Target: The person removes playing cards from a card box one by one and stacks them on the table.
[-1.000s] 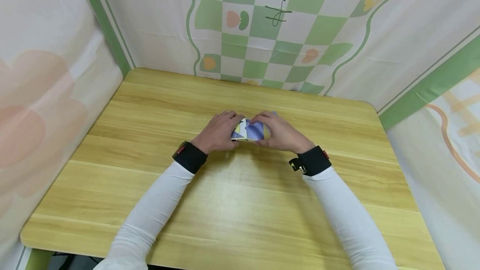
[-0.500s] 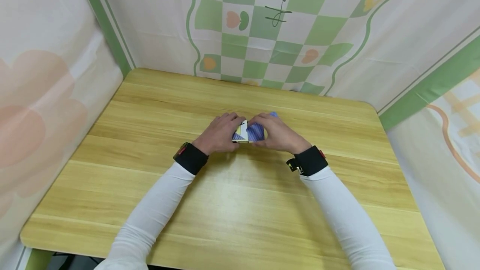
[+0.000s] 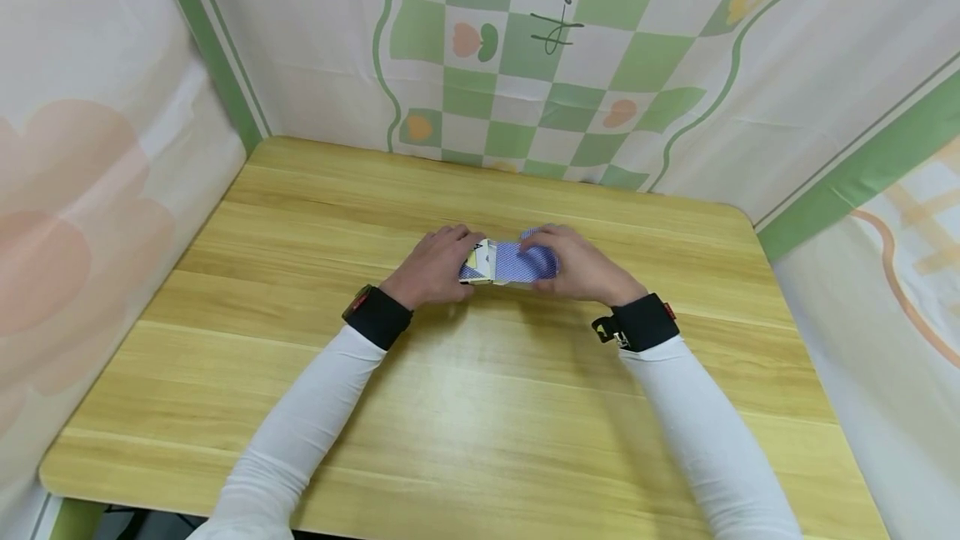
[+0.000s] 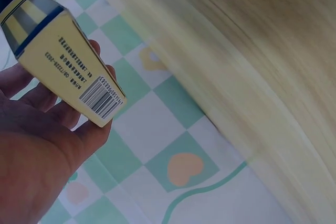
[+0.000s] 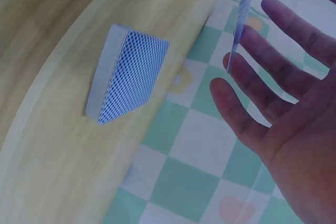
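My left hand [image 3: 435,267] grips a cream-and-blue playing card box [image 3: 477,263] above the table. In the left wrist view, the box [image 4: 73,64] shows small print and a barcode at its lower end, with fingers wrapped behind it. My right hand [image 3: 581,265] pinches a thin bunch of blue-backed playing cards [image 3: 516,263], whose left end lies right at the box's opening. Seen nearly edge-on in the right wrist view, these cards [image 5: 241,22] hang by the fingertips. A thicker deck of blue-backed cards [image 5: 134,74] rests on the table, mostly hidden behind my right hand in the head view.
A pale wooden table [image 3: 450,407] with rounded corners lies under both hands. Fabric curtains [image 3: 570,90] with green checks and flowers close off its back and sides. Black bands [image 3: 633,322] circle both wrists.
My right hand first shifts slightly left toward the box, then draws back right, and more of the blue cards shows between the hands. My left hand stays nearly still with the box.
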Tool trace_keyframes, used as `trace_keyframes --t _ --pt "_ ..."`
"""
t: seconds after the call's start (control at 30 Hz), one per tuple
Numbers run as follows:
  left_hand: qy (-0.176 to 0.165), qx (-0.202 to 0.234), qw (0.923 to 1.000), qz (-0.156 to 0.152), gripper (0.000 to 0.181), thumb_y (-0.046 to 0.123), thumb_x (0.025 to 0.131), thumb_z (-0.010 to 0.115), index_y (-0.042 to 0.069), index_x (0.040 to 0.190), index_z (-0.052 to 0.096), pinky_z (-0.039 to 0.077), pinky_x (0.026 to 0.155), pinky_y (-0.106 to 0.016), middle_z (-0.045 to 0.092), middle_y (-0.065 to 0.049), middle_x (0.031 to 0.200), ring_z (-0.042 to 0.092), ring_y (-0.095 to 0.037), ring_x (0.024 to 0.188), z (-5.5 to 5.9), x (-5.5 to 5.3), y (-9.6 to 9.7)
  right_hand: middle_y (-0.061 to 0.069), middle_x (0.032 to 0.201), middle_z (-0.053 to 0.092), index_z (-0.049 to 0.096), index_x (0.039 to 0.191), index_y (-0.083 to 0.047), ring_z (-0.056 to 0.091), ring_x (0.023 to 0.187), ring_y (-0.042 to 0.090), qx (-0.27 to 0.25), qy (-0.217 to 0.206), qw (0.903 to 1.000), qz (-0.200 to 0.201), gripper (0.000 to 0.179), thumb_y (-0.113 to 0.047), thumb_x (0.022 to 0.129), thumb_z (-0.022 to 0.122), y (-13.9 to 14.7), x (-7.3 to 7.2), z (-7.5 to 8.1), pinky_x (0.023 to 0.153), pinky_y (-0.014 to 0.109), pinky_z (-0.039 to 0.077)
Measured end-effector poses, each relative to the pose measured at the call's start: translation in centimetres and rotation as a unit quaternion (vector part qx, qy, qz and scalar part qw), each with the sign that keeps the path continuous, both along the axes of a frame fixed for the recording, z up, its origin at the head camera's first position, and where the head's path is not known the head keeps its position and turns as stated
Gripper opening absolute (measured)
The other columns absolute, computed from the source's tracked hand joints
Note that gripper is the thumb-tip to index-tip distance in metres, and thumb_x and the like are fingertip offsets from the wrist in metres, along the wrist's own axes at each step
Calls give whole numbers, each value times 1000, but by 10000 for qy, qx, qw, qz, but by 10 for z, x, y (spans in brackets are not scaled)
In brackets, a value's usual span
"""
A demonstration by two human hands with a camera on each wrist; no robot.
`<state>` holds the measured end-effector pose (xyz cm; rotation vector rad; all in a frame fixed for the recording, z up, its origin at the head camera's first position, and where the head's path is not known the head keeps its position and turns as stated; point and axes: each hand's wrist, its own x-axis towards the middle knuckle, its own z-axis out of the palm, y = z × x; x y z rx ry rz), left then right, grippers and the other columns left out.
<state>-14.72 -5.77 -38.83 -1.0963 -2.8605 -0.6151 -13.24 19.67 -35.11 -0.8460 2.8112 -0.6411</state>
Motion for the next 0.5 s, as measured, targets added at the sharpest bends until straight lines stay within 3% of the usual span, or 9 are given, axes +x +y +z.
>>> trace_keyframes --t 0.27,0.5 --pt "65 12 10000 42 75 31 69 72 12 135 43 37 82 -39 50 -6 118 45 -24 108 -3 1 -2 13 117 50 55 120 -12 49 101 28 -96 65 9967 -805 56 -32 72 75 12 -4 0 77 40 44" --pt "16 -65 10000 58 76 31 69 71 12 136 42 37 84 -40 49 -7 121 45 -25 110 -2 1 -2 15 109 53 57 121 -6 53 96 30 13 126 9847 -1736 59 -40 75 71 18 -9 -8 73 40 44"
